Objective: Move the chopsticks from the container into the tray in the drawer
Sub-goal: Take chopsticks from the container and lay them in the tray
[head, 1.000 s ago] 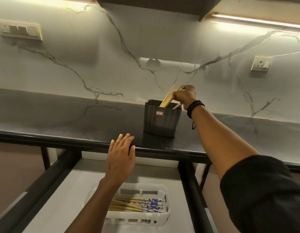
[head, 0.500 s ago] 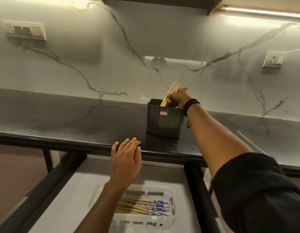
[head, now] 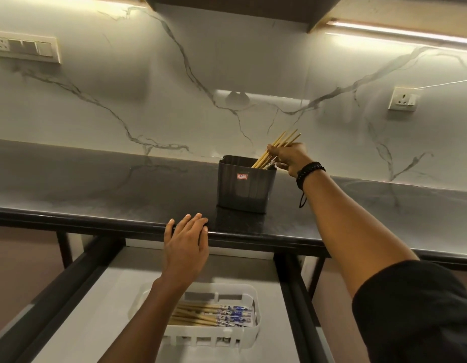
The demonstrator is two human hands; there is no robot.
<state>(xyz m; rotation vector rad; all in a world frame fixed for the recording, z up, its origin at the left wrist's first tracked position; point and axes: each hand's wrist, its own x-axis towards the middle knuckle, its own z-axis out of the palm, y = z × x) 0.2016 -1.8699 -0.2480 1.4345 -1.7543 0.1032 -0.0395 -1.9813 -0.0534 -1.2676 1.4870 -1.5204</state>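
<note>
Dark counter [head: 96,195], grey container [head: 243,191] stickered "61", right hand [head: 290,156] gripping chopsticks [head: 282,142], left hand [head: 186,244] flat on counter edge

Table [head: 96,189] open left of container [head: 244,188]. Left hand [head: 186,244] on table edge; its forearm crosses tray [head: 227,332] left side, right side open.
</note>
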